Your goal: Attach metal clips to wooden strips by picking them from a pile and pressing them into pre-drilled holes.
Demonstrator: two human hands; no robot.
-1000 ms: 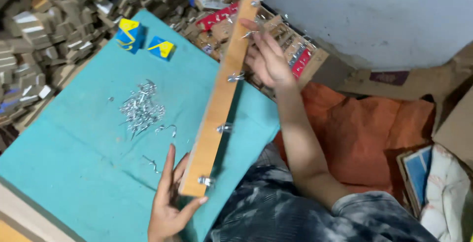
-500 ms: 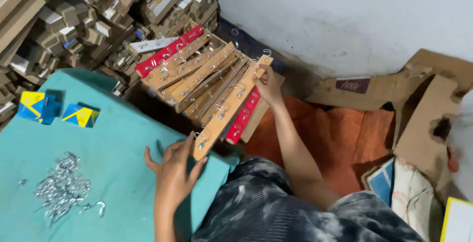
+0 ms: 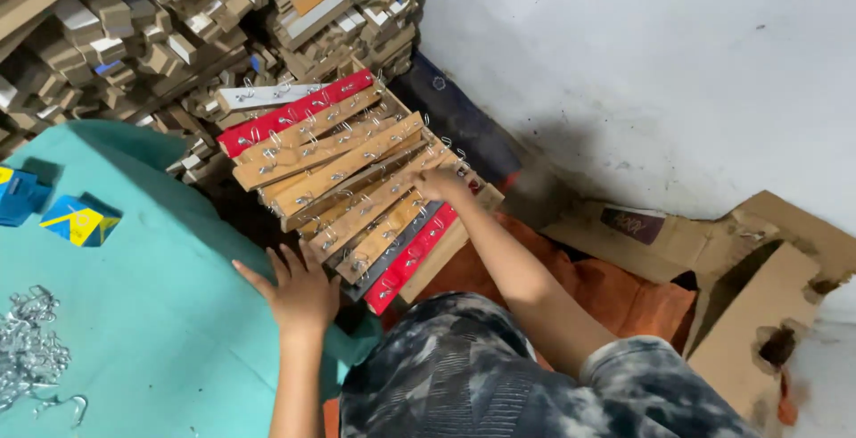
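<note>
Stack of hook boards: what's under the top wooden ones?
Beneath the top wooden boards show a red board and a dark one beside it. The right hand rests on the stack; the left hand touches its near end. Lower layers and whatever supports them are covered.

A scuffed white wall (image 3: 642, 54) fills the right. Cardboard boxes (image 3: 98, 28) are piled at top left (tumbled, unsorted). Torn cardboard (image 3: 758, 295) and orange cloth (image 3: 615, 282) cover the floor; a teal sheet (image 3: 152, 313) lies left.

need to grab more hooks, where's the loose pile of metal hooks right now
In the head view the metal hooks lie at the far left edge on the teal cloth, below the blue and yellow boxes and left of the left hand.
</note>
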